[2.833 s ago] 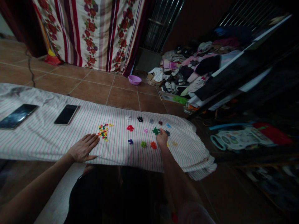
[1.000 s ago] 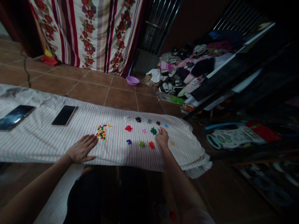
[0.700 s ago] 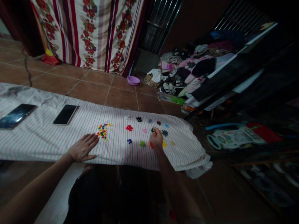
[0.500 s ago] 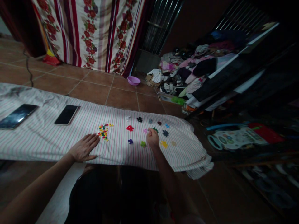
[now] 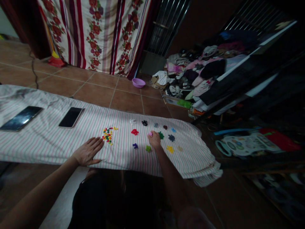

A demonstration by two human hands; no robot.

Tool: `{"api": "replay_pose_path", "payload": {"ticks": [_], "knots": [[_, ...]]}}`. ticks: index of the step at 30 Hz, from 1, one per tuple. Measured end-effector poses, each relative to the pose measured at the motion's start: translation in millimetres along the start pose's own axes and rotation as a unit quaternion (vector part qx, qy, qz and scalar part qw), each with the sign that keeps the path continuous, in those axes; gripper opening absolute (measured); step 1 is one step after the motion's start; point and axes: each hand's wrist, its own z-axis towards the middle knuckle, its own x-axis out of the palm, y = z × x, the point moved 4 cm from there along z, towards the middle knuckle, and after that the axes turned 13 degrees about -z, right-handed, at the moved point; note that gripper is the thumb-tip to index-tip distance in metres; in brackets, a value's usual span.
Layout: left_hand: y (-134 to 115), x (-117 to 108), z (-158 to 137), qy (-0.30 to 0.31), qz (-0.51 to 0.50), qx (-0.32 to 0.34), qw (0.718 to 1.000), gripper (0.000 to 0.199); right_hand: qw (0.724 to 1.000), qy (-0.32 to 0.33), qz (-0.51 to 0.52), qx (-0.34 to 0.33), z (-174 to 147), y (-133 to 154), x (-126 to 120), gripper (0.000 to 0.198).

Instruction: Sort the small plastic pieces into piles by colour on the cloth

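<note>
My left hand (image 5: 88,152) lies flat on the striped cloth, fingers stretched out and holding nothing. Its fingertips rest beside a mixed heap of small red, yellow, green and white pieces (image 5: 108,136). My right hand (image 5: 155,140) is closed in a pinch at the small pink pieces (image 5: 150,134), which its fingers partly cover. Around it lie small piles sorted by colour: red pieces (image 5: 134,132), dark green pieces (image 5: 161,135), lime green pieces (image 5: 148,149), purple pieces (image 5: 135,146), yellow pieces (image 5: 170,149) and black pieces (image 5: 144,123). The pieces are too small to name.
Two phones, a larger one (image 5: 22,119) and a smaller one (image 5: 71,117), lie on the cloth (image 5: 47,143) at left. Beyond the cloth, a purple basin (image 5: 138,83) stands on the tiled floor near a clothes heap (image 5: 190,71). A patterned curtain (image 5: 105,35) hangs behind.
The view has shifted slightly, moving everything a little to the right. My right fingers now cover more of the pink pieces, and more of the dark green pile shows. My left hand stays flat.
</note>
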Motion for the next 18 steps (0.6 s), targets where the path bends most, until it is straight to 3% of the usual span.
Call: {"api": "replay_pose_path", "payload": {"ticks": [9, 18], "knots": [[-0.6, -1.6, 0.1, -0.006, 0.004, 0.008, 1.0, 0.074, 0.999, -0.034, 0.021, -0.012, -2.8, 0.9, 1.1, 0.023], [0.9, 1.8, -1.2, 0.019, -0.023, -0.018, 0.999, 0.073, 1.0, -0.018, 0.007, -0.023, -6.1, 6.1, -2.6, 0.026]]}}
